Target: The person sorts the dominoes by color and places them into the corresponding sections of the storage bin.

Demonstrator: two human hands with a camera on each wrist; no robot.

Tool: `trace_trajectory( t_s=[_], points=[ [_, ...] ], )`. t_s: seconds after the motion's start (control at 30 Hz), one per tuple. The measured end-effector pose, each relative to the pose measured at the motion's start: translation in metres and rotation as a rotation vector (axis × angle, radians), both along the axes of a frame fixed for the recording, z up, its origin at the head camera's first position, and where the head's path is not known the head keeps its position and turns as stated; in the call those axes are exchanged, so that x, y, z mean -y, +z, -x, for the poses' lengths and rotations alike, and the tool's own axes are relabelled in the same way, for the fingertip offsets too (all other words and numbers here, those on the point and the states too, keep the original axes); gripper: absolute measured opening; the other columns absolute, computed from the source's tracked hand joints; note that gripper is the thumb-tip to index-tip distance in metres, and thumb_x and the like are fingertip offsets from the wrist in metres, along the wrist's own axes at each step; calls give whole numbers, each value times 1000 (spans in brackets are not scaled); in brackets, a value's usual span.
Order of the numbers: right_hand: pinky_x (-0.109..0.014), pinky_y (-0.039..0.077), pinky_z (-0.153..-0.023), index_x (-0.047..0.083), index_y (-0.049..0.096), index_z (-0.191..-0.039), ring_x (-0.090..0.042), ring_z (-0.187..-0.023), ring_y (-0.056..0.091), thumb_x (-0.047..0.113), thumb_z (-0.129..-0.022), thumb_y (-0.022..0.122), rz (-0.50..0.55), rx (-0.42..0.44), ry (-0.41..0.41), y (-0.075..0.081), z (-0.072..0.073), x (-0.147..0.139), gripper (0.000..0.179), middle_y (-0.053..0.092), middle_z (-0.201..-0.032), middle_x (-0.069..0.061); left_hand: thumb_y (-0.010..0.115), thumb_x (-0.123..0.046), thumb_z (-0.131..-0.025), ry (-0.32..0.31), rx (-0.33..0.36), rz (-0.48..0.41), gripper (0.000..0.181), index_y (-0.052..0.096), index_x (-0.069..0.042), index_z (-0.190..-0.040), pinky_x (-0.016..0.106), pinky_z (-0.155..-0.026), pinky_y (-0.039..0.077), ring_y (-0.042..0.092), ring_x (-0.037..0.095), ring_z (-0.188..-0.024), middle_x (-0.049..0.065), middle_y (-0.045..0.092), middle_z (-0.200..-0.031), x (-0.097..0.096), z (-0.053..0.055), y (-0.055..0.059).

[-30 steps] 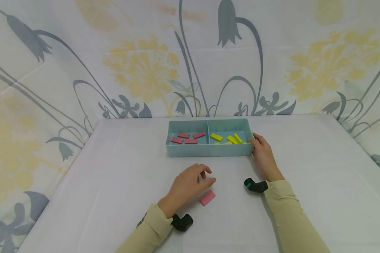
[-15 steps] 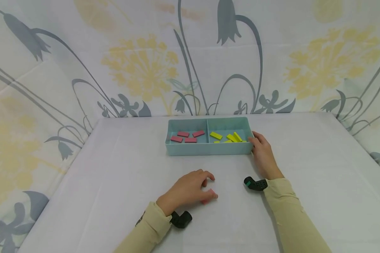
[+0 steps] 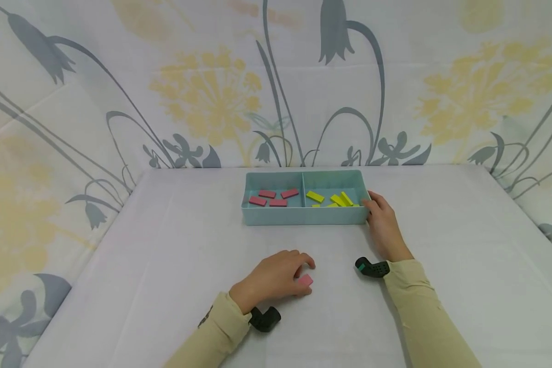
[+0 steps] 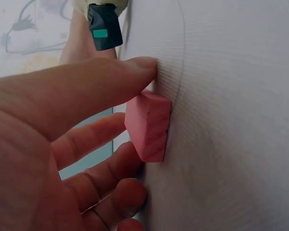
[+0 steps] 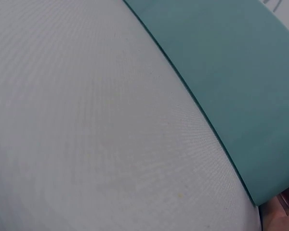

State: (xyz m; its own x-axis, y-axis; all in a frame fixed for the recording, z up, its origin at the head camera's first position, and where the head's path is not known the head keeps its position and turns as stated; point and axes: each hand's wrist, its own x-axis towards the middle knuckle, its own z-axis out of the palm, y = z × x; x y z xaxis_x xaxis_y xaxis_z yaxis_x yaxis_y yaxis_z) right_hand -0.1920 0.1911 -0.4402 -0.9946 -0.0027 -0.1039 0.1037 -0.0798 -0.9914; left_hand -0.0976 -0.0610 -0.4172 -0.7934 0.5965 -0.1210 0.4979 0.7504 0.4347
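A pink block [image 3: 305,280] lies on the white table between my left thumb and curved index finger. In the head view my left hand [image 3: 271,276] hovers around it, with space between the index fingertip and the block. The left wrist view has the thumb [image 4: 111,79] along the near edge of the pink block [image 4: 149,125], other fingers loosely bent behind it. My right hand [image 3: 386,227] holds the right end of a pale teal two-part box [image 3: 303,216]. Only a bit of that hand [image 5: 282,219] shows in the right wrist view, beside the box wall [image 5: 231,86].
Several pink blocks [image 3: 278,203] lie in the box's left compartment. Its right compartment holds several yellow blocks [image 3: 315,197]. A divider [image 3: 303,189] separates them. Patterned cloth [image 3: 211,92] hangs behind the table [image 3: 165,255].
My left hand has come down and slightly towards me, so that its thumb and index finger now straddle the pink block. The right hand and box stay in place.
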Motion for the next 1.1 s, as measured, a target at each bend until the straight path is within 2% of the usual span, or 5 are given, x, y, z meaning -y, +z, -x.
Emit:
trace_trajectory(
  t_s=[0.23, 0.4, 0.53, 0.77, 1.1],
  points=[
    [-36, 17, -106, 8, 17, -142, -18, -131, 17, 34, -95, 39, 0, -9, 13, -1, -1, -1, 58, 11, -147, -7, 68, -34, -75, 6, 36, 8, 40, 56, -22, -111, 18, -53, 36, 42, 4, -69, -10, 45, -67, 1, -2, 3],
    [-36, 18, -106, 8, 17, -142, -18, -131, 17, 34, -95, 39, -3, -8, 11, -1, 0, -1, 58, 11, -147, -7, 64, -29, -77, 27, 52, 0, 33, 57, -24, -109, 18, -54, 37, 43, 4, -71, -13, 47, -74, 2, -1, 2],
    [-36, 19, -105, 8, 18, -142, -18, -131, 18, 33, -95, 39, -3, -8, 6, -2, 1, -1, 57, 12, -147, -7, 61, -27, -78, 38, 53, -9, 24, 58, -26, -102, 18, -57, 38, 44, 4, -73, -14, 50, -79, 3, 0, 1],
    [-36, 18, -105, 7, 17, -142, -19, -131, 18, 31, -96, 37, 7, -6, 7, -1, 1, -1, 56, 12, -146, -7, 58, -26, -80, 16, 13, 0, 12, 59, -24, -92, 18, -59, 38, 45, 4, -72, -14, 49, -76, 3, 0, 3],
    [-36, 17, -106, 7, 16, -142, -18, -131, 17, 31, -96, 37, 4, 1, 9, 0, 1, 0, 56, 12, -147, -7, 61, -30, -82, -1, 44, 19, 14, 58, -23, -94, 18, -59, 38, 46, 4, -68, -13, 50, -73, 3, 1, 5]
  ],
)
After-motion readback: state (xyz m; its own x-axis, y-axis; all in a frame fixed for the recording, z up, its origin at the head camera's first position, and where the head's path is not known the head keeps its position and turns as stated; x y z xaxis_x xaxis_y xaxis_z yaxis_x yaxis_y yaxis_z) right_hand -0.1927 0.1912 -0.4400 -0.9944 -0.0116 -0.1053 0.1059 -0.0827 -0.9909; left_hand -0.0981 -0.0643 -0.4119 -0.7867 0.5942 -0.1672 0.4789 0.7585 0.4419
